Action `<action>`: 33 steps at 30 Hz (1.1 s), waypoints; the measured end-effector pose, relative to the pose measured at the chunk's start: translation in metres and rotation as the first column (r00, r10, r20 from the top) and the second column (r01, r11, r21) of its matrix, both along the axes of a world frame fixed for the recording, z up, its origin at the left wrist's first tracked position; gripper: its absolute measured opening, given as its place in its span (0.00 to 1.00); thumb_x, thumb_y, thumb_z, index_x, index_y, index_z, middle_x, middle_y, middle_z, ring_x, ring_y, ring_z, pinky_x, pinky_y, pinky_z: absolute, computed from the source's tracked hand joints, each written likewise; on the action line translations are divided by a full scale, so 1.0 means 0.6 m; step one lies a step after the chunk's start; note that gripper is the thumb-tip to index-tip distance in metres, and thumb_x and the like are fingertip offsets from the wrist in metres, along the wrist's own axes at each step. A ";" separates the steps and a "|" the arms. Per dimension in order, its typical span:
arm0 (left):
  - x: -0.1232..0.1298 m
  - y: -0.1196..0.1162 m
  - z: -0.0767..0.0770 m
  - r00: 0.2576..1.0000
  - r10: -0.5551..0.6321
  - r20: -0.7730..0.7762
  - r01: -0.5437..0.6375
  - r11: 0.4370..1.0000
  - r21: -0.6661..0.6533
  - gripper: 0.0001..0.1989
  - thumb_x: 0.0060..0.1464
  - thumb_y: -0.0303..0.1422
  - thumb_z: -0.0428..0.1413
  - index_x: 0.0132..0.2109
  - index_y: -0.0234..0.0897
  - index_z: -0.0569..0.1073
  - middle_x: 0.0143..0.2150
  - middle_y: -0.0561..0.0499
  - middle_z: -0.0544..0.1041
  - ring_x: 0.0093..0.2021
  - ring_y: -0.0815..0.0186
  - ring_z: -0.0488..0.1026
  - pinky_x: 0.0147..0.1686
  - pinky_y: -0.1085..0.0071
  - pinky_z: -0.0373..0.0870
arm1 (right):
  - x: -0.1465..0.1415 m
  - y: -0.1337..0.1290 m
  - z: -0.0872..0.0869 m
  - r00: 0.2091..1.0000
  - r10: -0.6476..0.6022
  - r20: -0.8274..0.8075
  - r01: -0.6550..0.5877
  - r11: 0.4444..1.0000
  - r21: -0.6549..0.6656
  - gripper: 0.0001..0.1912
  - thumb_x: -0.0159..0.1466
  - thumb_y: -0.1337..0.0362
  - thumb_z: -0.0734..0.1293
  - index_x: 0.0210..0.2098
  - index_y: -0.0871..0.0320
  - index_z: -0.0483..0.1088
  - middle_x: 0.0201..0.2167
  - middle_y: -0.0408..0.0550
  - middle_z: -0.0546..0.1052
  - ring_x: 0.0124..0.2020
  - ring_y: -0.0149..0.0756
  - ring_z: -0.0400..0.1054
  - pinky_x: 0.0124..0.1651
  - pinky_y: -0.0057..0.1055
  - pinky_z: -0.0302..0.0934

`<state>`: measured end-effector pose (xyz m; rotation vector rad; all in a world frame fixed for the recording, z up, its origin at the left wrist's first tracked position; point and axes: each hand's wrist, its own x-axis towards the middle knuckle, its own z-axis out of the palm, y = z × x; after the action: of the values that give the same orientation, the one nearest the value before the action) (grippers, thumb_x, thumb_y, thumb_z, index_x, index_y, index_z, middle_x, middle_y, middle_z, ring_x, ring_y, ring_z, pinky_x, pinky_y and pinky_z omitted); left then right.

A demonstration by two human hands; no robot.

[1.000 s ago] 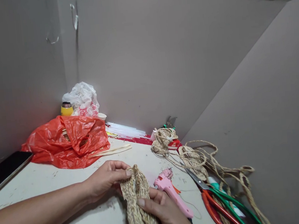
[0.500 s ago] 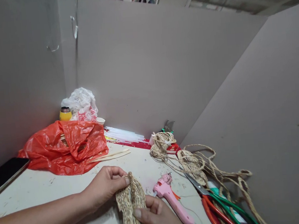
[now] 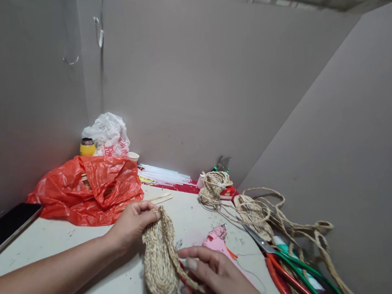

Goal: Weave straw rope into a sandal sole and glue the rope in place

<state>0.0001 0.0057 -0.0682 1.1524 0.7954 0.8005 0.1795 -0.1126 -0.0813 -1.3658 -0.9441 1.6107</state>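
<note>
A long oval piece of coiled straw rope (image 3: 160, 266), shaped like a shoe sole, stands tilted above the table. My left hand (image 3: 135, 221) pinches its upper end between thumb and fingers. From its right edge a loose rope end (image 3: 185, 273) runs down into my right hand (image 3: 220, 276), whose fingers close around it, with the index finger reaching toward the coil. Something small and red shows beside those fingers; I cannot make out what it is. Behind my right hand lies a pink glue gun (image 3: 216, 238), partly covered by it.
Right of the glue gun lie scissors (image 3: 264, 244) with red and green handles, and tangled straw rope (image 3: 253, 215). Clear glue sticks (image 3: 166, 174) lie along the back wall. A red plastic bag (image 3: 92, 189) and a phone (image 3: 11, 229) are at the left.
The coiled piece has tilted so its rounded lower end shows. My right hand has moved off its face, down and right, and now has the loose rope end. My left hand rose slightly.
</note>
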 end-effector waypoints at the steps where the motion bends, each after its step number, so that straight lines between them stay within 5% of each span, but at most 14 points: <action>1: -0.001 0.003 0.000 1.000 -0.001 -0.004 0.001 1.000 -0.001 0.10 0.42 0.36 0.62 0.29 0.34 0.72 0.22 0.57 0.70 0.22 0.74 0.63 0.25 0.75 0.57 | 0.004 -0.002 0.013 0.999 -0.033 0.041 0.031 0.998 0.047 0.32 0.51 0.44 0.72 0.44 0.63 0.69 0.18 0.44 0.75 0.10 0.20 0.56 0.14 0.18 0.46; 4: -0.001 0.010 -0.003 0.999 -0.011 -0.037 0.010 1.000 -0.024 0.10 0.41 0.35 0.62 0.29 0.33 0.72 0.22 0.57 0.70 0.21 0.74 0.63 0.25 0.75 0.57 | 0.025 -0.004 0.047 0.977 -0.177 0.116 0.154 0.971 0.185 0.25 0.50 0.50 0.75 0.40 0.62 0.74 0.16 0.38 0.70 0.14 0.19 0.53 0.16 0.17 0.44; 7: 0.000 0.012 -0.009 0.996 -0.054 -0.071 0.050 0.997 -0.060 0.09 0.39 0.33 0.62 0.29 0.33 0.73 0.21 0.55 0.71 0.21 0.73 0.64 0.25 0.75 0.58 | 0.047 -0.001 0.066 0.965 -0.264 -0.015 0.262 0.947 0.187 0.20 0.51 0.54 0.76 0.37 0.60 0.75 0.16 0.37 0.67 0.15 0.19 0.53 0.17 0.16 0.44; 11: -0.001 0.011 -0.013 0.987 -0.115 -0.115 0.105 0.990 -0.090 0.08 0.38 0.33 0.62 0.28 0.32 0.74 0.21 0.54 0.72 0.21 0.73 0.64 0.24 0.75 0.57 | 0.065 0.008 0.070 0.920 -0.290 -0.262 0.332 0.933 0.135 0.15 0.52 0.59 0.76 0.36 0.59 0.75 0.12 0.35 0.63 0.14 0.19 0.53 0.17 0.15 0.46; 16: -0.002 0.015 -0.015 0.966 -0.169 -0.196 0.152 0.983 -0.098 0.08 0.38 0.33 0.62 0.27 0.33 0.74 0.20 0.53 0.73 0.20 0.71 0.65 0.22 0.75 0.56 | 0.070 0.016 0.068 0.854 -0.362 -0.374 0.435 0.891 0.129 0.14 0.50 0.64 0.78 0.34 0.61 0.76 0.17 0.41 0.72 0.15 0.19 0.59 0.17 0.15 0.53; 22: -0.005 0.016 -0.023 0.937 -0.202 -0.285 0.198 0.979 -0.044 0.07 0.40 0.33 0.61 0.28 0.33 0.75 0.20 0.54 0.74 0.19 0.71 0.66 0.20 0.76 0.54 | 0.070 0.011 0.072 0.834 -0.327 -0.445 0.414 0.903 0.113 0.15 0.49 0.68 0.78 0.36 0.58 0.77 0.26 0.46 0.80 0.24 0.27 0.72 0.29 0.22 0.68; 33: -0.001 0.015 -0.032 0.922 -0.227 -0.315 0.231 0.973 -0.025 0.07 0.40 0.33 0.61 0.27 0.33 0.76 0.20 0.54 0.73 0.20 0.71 0.66 0.20 0.76 0.56 | 0.060 0.006 0.075 0.849 -0.224 -0.478 0.335 0.928 0.162 0.11 0.48 0.68 0.76 0.33 0.58 0.78 0.29 0.47 0.80 0.29 0.31 0.73 0.33 0.26 0.68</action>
<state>-0.0007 0.0149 -0.0873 1.3773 0.8983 0.4300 0.2154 -0.1093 -0.0364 -0.8566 -0.5973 1.4422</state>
